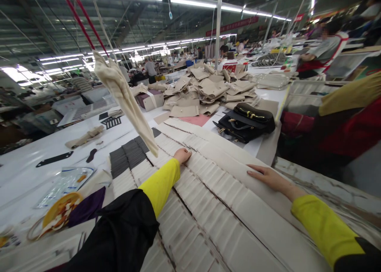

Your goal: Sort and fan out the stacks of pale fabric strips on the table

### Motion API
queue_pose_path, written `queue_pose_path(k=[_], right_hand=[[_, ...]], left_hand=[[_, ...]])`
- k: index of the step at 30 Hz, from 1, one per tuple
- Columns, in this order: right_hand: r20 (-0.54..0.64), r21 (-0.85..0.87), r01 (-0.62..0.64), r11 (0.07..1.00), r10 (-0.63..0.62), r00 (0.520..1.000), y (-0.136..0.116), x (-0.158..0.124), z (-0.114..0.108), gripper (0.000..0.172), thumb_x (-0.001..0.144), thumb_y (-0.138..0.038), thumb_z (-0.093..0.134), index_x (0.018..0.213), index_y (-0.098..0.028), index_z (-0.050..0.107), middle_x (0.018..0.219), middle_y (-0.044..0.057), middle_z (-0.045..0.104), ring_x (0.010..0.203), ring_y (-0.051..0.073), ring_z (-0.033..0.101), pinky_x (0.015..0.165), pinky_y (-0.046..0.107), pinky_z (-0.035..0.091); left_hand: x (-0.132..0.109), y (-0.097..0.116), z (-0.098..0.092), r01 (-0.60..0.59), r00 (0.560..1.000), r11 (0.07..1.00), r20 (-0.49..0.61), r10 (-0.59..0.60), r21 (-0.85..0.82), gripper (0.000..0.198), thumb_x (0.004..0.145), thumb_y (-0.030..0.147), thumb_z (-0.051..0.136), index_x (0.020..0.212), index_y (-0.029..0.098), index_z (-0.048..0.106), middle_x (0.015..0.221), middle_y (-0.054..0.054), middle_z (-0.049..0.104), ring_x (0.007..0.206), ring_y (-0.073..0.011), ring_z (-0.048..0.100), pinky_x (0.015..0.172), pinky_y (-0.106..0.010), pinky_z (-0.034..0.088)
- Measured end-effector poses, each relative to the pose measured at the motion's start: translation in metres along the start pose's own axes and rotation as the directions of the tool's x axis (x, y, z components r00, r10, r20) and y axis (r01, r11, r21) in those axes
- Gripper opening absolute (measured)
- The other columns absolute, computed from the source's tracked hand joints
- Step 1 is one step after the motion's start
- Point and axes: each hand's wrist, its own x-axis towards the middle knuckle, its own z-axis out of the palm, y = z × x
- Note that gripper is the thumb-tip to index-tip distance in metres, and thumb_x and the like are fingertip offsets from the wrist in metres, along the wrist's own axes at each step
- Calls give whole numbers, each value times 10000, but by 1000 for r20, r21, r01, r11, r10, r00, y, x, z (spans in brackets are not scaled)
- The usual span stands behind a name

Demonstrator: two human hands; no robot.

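My left hand, in a yellow sleeve, rests on overlapping rows of cream bag panels and holds nothing. My right hand lies flat on the same rows further right, its fingers apart and empty. The rows run away from me across a white worktable. Just beyond my left hand, a long cream strap hangs in the air, its lower tip close to the panels. Dark grey panels lie in overlapping rows to the left of my left hand.
A heap of beige bag pieces and black handbags lie ahead. A plastic bag and a yellow plate sit at left. A co-worker's red-and-yellow clothed body stands close on the right, beyond the table edge.
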Motion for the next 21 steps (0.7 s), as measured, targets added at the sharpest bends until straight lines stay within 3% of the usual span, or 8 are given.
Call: queue_pose_path(k=[8,12,15,18,21], right_hand=[[27,-69,7,998,-5,1000,-2,5,2,615,696,-549,418,1145,-140,509,1193,62,480,1101,219,436,968,322,300],[-8,-227,52,973,-55,998,3,5,8,599,718,-549,387,1150,-150,501,1153,91,509,1065,220,461,939,334,324],[-123,-375,136,917,-194,973,1,4,17,566,732,-503,389,1165,-150,484,1088,116,520,1003,228,484,905,355,344],[-169,-463,253,849,-364,916,-2,5,28,422,749,-324,365,1113,-178,522,1040,103,528,949,218,498,872,356,358],[-75,-436,325,839,-394,916,0,10,34,415,712,-166,304,1022,-166,580,940,115,571,843,195,543,796,323,400]], left_hand=[[-1,1,6,8,997,999,-78,-12,-49,301,705,313,485,912,111,570,976,-119,560,882,-203,530,752,-279,404],[-19,-2,-7,-137,976,988,-180,122,-74,336,692,174,489,1016,89,520,1054,-133,489,948,-176,493,841,-270,377],[-67,-22,-31,-347,913,936,-251,322,-63,319,709,171,478,1021,111,512,1050,-110,478,957,-161,476,885,-288,360],[-148,-67,-52,-485,843,874,-280,459,-31,290,741,201,458,1024,165,506,1048,-78,486,1014,-160,437,929,-311,332],[-244,-134,-58,-410,876,912,-288,387,-24,277,777,214,412,1039,196,501,1060,-70,490,1026,-157,432,936,-319,331]])
